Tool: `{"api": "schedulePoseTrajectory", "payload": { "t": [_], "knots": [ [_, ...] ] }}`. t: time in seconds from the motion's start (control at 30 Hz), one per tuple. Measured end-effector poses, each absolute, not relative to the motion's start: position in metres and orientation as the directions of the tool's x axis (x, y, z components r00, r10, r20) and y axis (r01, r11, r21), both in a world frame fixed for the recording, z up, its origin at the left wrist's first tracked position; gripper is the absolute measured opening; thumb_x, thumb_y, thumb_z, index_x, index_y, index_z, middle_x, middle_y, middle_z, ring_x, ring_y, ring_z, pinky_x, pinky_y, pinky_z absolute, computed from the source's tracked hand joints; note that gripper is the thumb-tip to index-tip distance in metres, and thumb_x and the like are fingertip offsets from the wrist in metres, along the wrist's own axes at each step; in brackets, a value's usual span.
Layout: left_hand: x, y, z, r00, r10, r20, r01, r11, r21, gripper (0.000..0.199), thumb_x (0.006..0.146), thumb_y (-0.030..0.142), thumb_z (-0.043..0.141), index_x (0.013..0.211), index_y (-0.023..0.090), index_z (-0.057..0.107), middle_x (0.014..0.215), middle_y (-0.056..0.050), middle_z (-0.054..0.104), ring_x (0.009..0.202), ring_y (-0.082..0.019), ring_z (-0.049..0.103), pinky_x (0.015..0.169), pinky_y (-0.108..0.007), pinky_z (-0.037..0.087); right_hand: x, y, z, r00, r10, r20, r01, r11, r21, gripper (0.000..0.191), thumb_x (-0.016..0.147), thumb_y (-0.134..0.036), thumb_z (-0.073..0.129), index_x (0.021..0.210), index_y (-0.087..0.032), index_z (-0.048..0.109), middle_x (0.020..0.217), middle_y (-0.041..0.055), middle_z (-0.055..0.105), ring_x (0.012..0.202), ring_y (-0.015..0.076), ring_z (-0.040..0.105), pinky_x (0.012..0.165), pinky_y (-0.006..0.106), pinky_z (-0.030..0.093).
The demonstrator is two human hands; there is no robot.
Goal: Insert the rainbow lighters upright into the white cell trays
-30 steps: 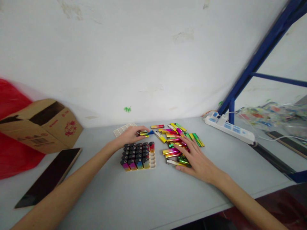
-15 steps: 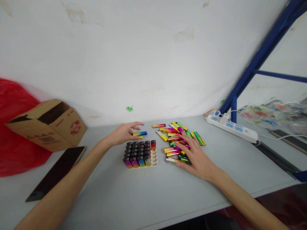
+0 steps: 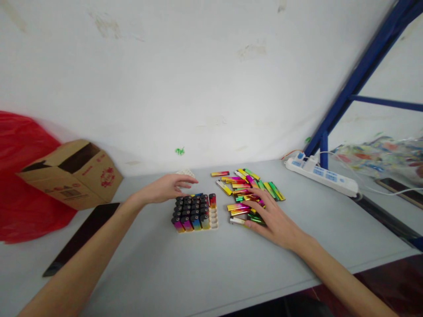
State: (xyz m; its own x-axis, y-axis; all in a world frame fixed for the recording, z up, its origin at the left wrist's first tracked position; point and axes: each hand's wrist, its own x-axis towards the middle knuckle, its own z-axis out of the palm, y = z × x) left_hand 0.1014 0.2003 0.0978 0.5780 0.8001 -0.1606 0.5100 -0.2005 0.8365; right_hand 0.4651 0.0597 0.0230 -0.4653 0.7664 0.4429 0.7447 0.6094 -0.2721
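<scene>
My left hand (image 3: 168,187) hovers just behind the filled tray, its fingers apart and nothing visible between them. Below its fingertips, a blue and yellow lighter (image 3: 197,194) lies behind the tray, partly hidden by the upright lighters. Several black-topped lighters (image 3: 191,211) stand in rows in the white tray (image 3: 214,223). A red lighter (image 3: 212,200) stands at the back of the rightmost column, with bare pockets in front of it. My right hand (image 3: 272,220) rests with spread fingers on a loose pile of shiny coloured lighters (image 3: 239,187); its fingertips cover some of them.
A pale, textured object (image 3: 185,172) lies by the wall behind my left hand. At left are an open cardboard box (image 3: 74,176), a red plastic bag (image 3: 26,176) and a dark flat panel (image 3: 82,237). On the right, a white power strip (image 3: 322,176) sits near a blue metal frame (image 3: 350,88).
The blue and yellow lighter by my left hand has dropped nearer the tray's back edge, and the left fingers are apart from it. My right hand stays on the pile.
</scene>
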Motion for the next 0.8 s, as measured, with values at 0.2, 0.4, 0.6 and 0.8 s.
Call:
{"api": "schedulePoseTrajectory", "payload": {
  "t": [0.2, 0.4, 0.6, 0.8],
  "knots": [
    [0.104, 0.195, 0.105, 0.373, 0.928, -0.013, 0.427, -0.159, 0.890, 0.049, 0.061, 0.047, 0.092, 0.100, 0.021, 0.079, 0.095, -0.010, 0.083, 0.092, -0.031, 0.078, 0.083, -0.041, 0.063, 0.469, 0.057, 0.022, -0.444, 0.798, 0.407, 0.773, 0.571, -0.276, 0.047, 0.101, -0.047, 0.060, 0.141, -0.024, 0.055, 0.158, 0.0177, 0.039, 0.152, 0.0385, 0.032, 0.122, 0.064, 0.036],
    [0.100, 0.166, 0.089, 0.108, 0.993, 0.048, 0.181, -0.067, 0.981, 0.042, 0.064, 0.050, 0.091, 0.088, 0.018, 0.078, 0.087, -0.010, 0.080, 0.076, -0.021, 0.073, 0.064, -0.028, 0.055, 0.471, 0.059, 0.022, -0.356, 0.830, 0.429, 0.778, 0.518, -0.356, 0.043, 0.102, -0.045, 0.057, 0.142, -0.030, 0.056, 0.161, 0.0121, 0.039, 0.150, 0.0364, 0.037, 0.122, 0.060, 0.039],
    [0.093, 0.154, 0.071, -0.078, 0.996, -0.046, -0.142, 0.035, 0.989, 0.046, 0.059, 0.039, 0.095, 0.090, 0.015, 0.072, 0.078, -0.007, 0.074, 0.068, -0.015, 0.066, 0.052, -0.019, 0.043, 0.480, 0.060, 0.019, -0.282, 0.839, 0.465, 0.783, 0.481, -0.395, 0.038, 0.104, -0.045, 0.053, 0.139, -0.030, 0.057, 0.156, 0.0114, 0.044, 0.147, 0.0343, 0.041, 0.121, 0.059, 0.039],
    [0.096, 0.140, 0.070, -0.115, 0.992, -0.058, -0.215, 0.032, 0.976, 0.039, 0.065, 0.038, 0.089, 0.089, 0.019, 0.064, 0.058, 0.010, 0.049, 0.040, -0.001, 0.031, 0.037, -0.014, 0.017, 0.495, 0.065, 0.016, -0.170, 0.843, 0.510, 0.797, 0.422, -0.432, 0.030, 0.105, -0.044, 0.051, 0.127, -0.028, 0.063, 0.144, 0.0122, 0.054, 0.134, 0.0322, 0.054, 0.113, 0.055, 0.048]
  ]
}}
